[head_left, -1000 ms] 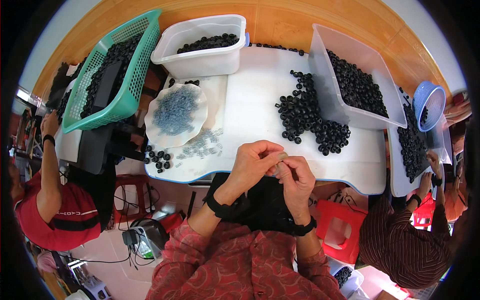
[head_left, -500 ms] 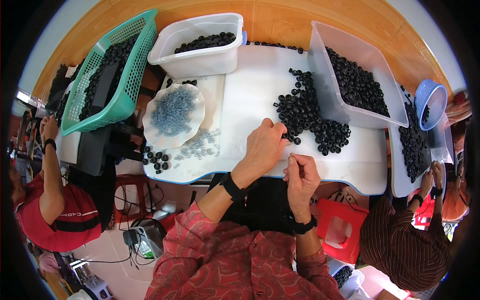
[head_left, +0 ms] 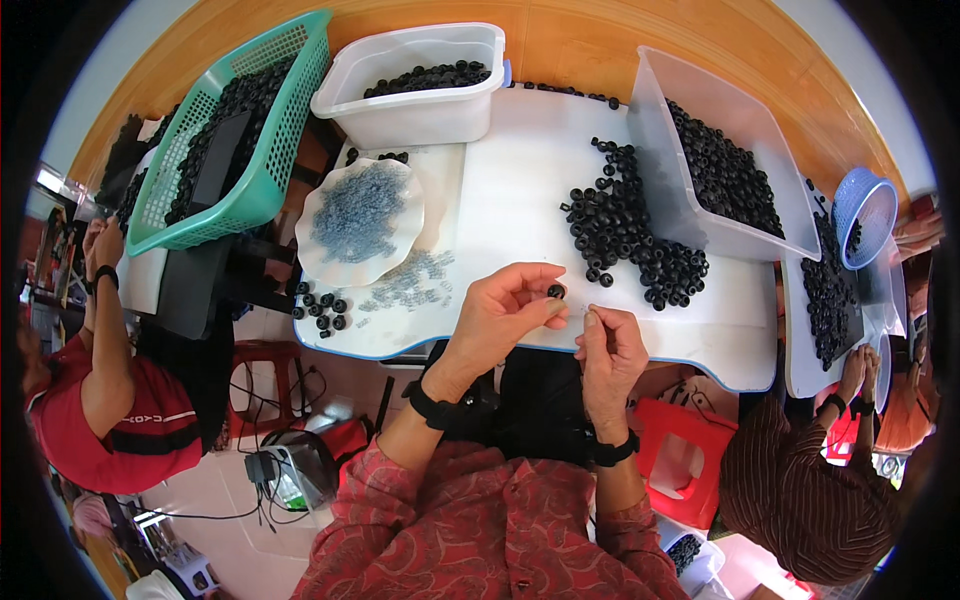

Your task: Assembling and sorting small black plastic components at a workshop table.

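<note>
My left hand (head_left: 500, 315) is raised over the table's near edge and pinches a small round black piece (head_left: 556, 291) with a hole in it between thumb and fingers. Close by on the right, my right hand (head_left: 612, 350) has thumb and forefinger pressed together; a tiny clear glint shows at the tips, too small to name. Beyond the hands, a heap of similar black pieces (head_left: 622, 235) lies on the white table (head_left: 520, 180). To the left, small clear pieces (head_left: 362, 212) fill a white wavy-rimmed plate (head_left: 340, 274), and more lie scattered beside it.
Black pieces fill a clear bin (head_left: 735, 238) at right and partly fill a white tub (head_left: 420, 122) at the back. A green basket (head_left: 262, 185) stands at left. Co-workers sit on both sides. A red stool (head_left: 680, 460) is at lower right.
My left hand has drawn back from the black heap toward me and turned, with a black piece now showing in its fingertips. My right hand stays nearly in place, still pinched.
</note>
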Demonstrator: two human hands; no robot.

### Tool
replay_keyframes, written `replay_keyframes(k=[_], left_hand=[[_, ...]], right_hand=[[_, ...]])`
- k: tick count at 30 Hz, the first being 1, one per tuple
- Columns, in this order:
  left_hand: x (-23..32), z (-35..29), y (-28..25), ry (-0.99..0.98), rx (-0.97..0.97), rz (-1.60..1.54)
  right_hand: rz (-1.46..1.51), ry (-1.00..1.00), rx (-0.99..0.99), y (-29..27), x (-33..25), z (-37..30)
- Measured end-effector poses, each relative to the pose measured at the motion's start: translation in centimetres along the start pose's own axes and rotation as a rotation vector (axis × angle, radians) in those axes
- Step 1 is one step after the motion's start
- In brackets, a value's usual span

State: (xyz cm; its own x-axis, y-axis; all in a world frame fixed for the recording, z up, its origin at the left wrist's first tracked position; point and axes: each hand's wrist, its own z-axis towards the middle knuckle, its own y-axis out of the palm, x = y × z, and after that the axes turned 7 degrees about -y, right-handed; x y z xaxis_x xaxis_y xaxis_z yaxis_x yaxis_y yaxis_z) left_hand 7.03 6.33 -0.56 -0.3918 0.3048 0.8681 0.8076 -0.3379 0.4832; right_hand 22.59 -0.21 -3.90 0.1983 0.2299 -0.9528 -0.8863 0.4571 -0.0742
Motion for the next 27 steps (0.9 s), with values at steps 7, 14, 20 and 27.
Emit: replay_keyframes(k=[7, 14, 20, 27], left_hand=[[-1.3, -2.0, -1.4, -0.065, -0.062, -0.241], [-2.4, -3.1, -2.3, -0.065, -0.031, -0.424], [-3.0, -3.4, -2.7, -0.042, -0.036, -0.461], [-3.0, -3.9, -2.9, -0.043, -0.014, -0.457]], right_hand=[[0.028, 0.008, -0.042, 0.2, -1.0, -0.3], [0.079, -0.071, -0.126, 1.5, -4.6, -0.6], [0.052, -0.157, -0.225, 2.5, -4.9, -0.5], [-0.002, -0.174, -0.275, 2.9, -4.6, -0.6]])
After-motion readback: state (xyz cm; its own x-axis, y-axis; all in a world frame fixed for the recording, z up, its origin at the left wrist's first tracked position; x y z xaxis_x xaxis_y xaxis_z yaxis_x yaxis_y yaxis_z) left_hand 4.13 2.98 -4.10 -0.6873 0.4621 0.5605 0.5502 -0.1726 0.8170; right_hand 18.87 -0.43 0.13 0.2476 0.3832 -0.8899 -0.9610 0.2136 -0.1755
